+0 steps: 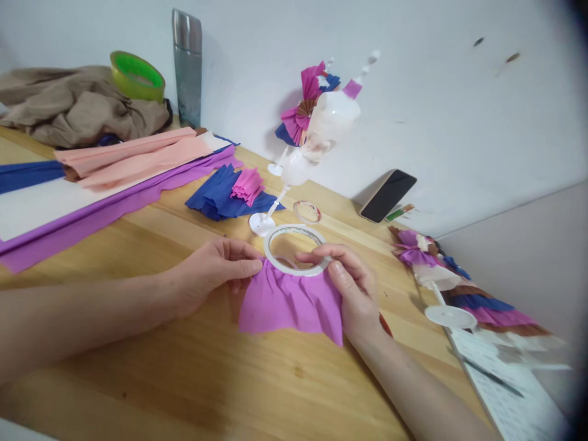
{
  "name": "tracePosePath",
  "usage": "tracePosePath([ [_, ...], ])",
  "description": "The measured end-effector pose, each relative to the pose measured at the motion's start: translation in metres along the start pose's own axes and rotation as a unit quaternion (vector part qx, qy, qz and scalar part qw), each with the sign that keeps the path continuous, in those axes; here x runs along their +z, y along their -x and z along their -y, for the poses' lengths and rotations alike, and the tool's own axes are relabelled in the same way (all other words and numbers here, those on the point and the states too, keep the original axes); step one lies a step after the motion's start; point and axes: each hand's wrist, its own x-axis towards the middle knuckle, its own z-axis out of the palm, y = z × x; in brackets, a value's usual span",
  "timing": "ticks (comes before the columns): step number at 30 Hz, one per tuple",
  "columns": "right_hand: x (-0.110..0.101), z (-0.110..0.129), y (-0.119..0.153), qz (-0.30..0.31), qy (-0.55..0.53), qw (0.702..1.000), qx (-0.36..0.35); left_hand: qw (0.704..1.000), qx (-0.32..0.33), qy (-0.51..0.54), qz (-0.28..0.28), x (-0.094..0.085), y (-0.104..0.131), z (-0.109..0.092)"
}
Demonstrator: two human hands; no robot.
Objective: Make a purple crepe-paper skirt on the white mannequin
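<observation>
Left hand [206, 275] pinches the upper left corner of a gathered purple paper piece [291, 303]. Right hand [361, 291] grips the right side of a white tape roll [267, 248] together with the paper. Paper spreads below the roll's near rim, over the counter [184, 380]. White figure [298, 166] on a stand just beyond; crumpled blue paper [214, 193] to its left.

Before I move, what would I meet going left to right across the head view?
Crumpled brown cloth, grey bottle, white tape roll, phone, dark pen.
</observation>
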Motion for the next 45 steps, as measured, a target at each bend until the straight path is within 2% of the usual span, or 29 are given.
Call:
tracePosePath([
  [6, 0.001, 0.000, 0.003, 0.013, 0.012, 1.000, -0.004, 1.000, -0.003, 0.018, 0.000, 0.001, 0.000, -0.002],
  [10, 0.001, 0.000, 0.002, 0.007, -0.002, 1.000, 0.024, 1.000, 0.024, -0.008, -0.009, 0.002, 0.001, -0.003],
  [15, 0.001, -0.002, -0.004, -0.023, -0.033, 0.997, 0.064, 0.994, 0.094, -0.049, 0.040, 0.001, 0.001, 0.002],
  [21, 0.000, -0.002, -0.006, -0.023, -0.018, 0.998, 0.062, 0.971, 0.167, -0.147, 0.084, 0.002, 0.003, 0.002],
  [24, -0.001, -0.003, -0.004, -0.017, -0.016, 0.998, 0.055, 0.960, 0.181, -0.188, 0.097, 0.003, 0.006, 0.000],
  [31, -0.002, -0.005, -0.004, -0.016, -0.024, 0.999, 0.041, 0.973, 0.172, -0.144, 0.060, -0.003, -0.002, 0.008],
  [34, -0.002, -0.004, -0.004, -0.026, 0.002, 1.000, 0.008, 0.946, 0.234, -0.219, 0.044, -0.005, -0.002, 0.007],
  [38, -0.002, -0.003, -0.004, -0.025, 0.028, 0.999, -0.001, 0.857, 0.362, -0.357, 0.089, -0.005, 0.005, 0.004],
  [40, -0.002, -0.003, -0.004, -0.018, 0.024, 1.000, 0.001, 0.837, 0.389, -0.369, 0.110, -0.004, 0.007, 0.004],
  [42, -0.002, -0.004, -0.004, -0.017, 0.017, 1.000, 0.005, 0.855, 0.365, -0.356, 0.093, -0.004, 0.007, 0.004],
  [45, -0.001, -0.003, -0.004, -0.027, 0.001, 0.999, 0.026, 0.909, 0.282, -0.307, 0.001, -0.004, 0.004, 0.002],
])
